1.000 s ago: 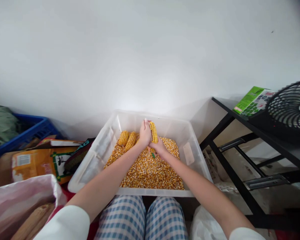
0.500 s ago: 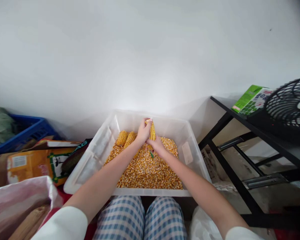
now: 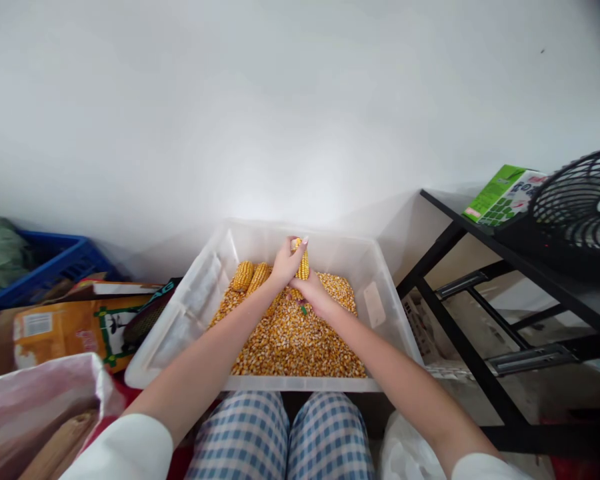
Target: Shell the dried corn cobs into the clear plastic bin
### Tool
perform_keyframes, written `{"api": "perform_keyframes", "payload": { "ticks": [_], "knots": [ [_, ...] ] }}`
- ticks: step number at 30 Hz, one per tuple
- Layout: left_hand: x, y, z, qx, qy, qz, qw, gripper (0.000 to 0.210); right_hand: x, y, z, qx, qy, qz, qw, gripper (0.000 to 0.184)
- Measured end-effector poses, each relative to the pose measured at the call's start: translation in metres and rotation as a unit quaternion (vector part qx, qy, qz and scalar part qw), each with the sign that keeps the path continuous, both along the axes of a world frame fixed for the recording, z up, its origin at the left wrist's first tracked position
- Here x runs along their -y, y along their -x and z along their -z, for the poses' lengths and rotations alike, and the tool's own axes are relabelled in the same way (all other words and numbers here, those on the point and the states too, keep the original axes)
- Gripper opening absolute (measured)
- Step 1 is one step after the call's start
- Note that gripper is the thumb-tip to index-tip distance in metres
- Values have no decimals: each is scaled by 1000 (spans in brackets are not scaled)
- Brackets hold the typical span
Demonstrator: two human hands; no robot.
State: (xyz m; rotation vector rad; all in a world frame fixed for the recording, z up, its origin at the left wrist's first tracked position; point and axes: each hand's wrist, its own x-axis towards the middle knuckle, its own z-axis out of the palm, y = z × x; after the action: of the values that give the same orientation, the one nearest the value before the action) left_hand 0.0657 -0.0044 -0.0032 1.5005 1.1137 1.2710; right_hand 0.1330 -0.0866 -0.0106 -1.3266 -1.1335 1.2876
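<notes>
Between both hands, over the middle of a clear plastic bin (image 3: 305,383), is a yellow corn cob (image 3: 303,265) with its kernels on, held nearly upright. My left hand (image 3: 286,261) grips its upper part, thumb pressed along the top. Lower down, my right hand (image 3: 311,291) is wrapped round the cob's bottom end; part of its fingers is hidden. Loose corn kernels (image 3: 300,350) fill the bin under my hands. Two more cobs, one short cob (image 3: 243,276) and one longer cob (image 3: 259,278), lie on the kernels left of my left hand. A small green thing (image 3: 303,309) shows just below my right hand.
At the right, a black metal stand (image 3: 467,283) holds a green and white box (image 3: 503,197) and a black fan (image 3: 580,207). On the left are a blue crate (image 3: 63,263), an orange package (image 3: 65,330) and a whitish sack (image 3: 40,380). A white wall (image 3: 300,107) rises behind the bin.
The cob has shifted very slightly and tilted a little in my hands. My left thumb sits a bit differently near its top. Both hands keep their grip.
</notes>
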Motion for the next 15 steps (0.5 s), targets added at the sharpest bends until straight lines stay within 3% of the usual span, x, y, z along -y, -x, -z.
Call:
{"api": "perform_keyframes", "payload": {
  "ticks": [5,15],
  "knots": [
    [-2,3,9,-94,-22,13,995,51,2,-2,1,8,21,-21,1000,29],
    [6,1,7,-3,-68,28,997,44,5,-5,4,-3,-6,5,1000,32]
  ]
}}
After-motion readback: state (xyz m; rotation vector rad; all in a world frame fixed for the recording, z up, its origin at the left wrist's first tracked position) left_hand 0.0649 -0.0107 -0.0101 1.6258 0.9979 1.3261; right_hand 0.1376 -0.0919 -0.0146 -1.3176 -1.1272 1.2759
